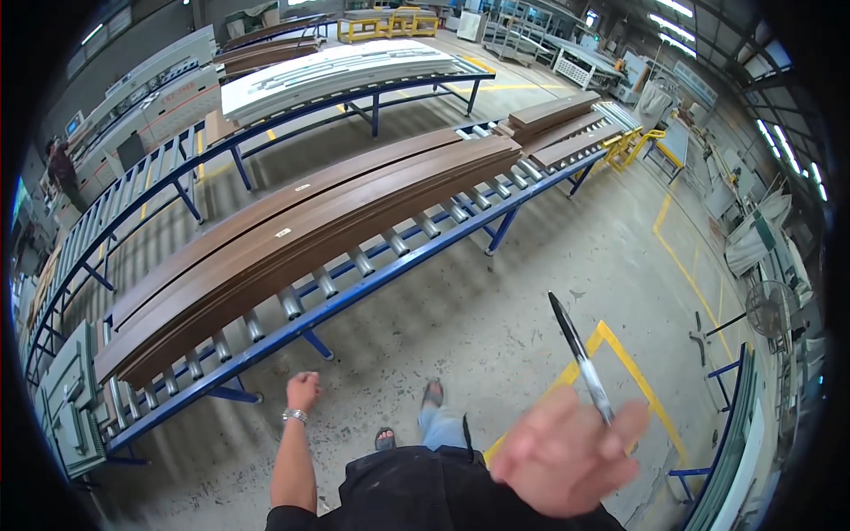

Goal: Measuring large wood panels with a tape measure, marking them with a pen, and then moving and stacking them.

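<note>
Pen (pixel 580 356) first: a slim black marker, pinched at its lower end in the right hand (pixel 567 460), the grip closed around it close to the camera, blurred. It looks light and stiff, best held low on the barrel. The left hand (pixel 302 390) hangs curled into a loose fist, empty. Beyond, long brown door panels (pixel 301 239) lie on the blue roller conveyor (pixel 372 292); likely heavy.
</note>
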Demonstrator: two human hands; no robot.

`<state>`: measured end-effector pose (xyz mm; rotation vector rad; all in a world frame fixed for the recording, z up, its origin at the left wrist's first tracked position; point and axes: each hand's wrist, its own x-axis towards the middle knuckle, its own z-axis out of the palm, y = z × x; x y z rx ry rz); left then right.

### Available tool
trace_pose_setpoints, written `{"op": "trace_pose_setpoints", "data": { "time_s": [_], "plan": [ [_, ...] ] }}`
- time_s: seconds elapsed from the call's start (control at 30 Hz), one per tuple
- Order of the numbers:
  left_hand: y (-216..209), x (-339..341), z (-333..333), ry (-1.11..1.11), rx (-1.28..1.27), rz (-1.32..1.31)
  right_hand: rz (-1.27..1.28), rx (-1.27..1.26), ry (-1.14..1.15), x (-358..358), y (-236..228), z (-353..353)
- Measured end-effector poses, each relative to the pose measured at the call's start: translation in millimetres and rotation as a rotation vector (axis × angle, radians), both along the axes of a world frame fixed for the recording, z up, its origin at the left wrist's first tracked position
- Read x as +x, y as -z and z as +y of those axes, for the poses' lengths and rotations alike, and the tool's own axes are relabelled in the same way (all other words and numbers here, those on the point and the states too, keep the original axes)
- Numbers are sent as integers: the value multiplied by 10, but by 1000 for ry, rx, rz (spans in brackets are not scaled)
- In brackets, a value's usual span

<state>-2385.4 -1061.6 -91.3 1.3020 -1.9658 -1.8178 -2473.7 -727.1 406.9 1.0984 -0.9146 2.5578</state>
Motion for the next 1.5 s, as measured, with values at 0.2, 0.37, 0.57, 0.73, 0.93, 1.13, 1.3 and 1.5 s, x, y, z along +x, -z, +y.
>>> {"op": "trace_pose_setpoints", "data": {
  "time_s": [0.2,0.37,0.57,0.73,0.93,1.13,1.3,1.5],
  "plan": [
    [160,-225,-38,-196,69,-254,86,-188,-513,-1576,-147,-24],
    [194,-98,871,-252,197,-709,-101,-245,-811,-2833,-304,-346],
    [22,-924,1414,-278,216,-582,-230,1436,218,-3429,-1059,-635],
    [136,-2040,1033,-191,109,-536,-618,729,126,-3771,-1027,-1185],
    [969,-2608,529,-374,-59,-386,-797,659,-334,-4280,-1067,-1564],
    [731,-3479,126,-339,255,-387,-537,-195,-783,-4717,-377,-2140],
    [500,-3709,168,-609,332,-188,-390,262,-1085,-5057,-387,-2335],
    [993,-3219,805,-988,414,-161,-411,293,-1225,-5326,-646,-2320]
  ]
}}
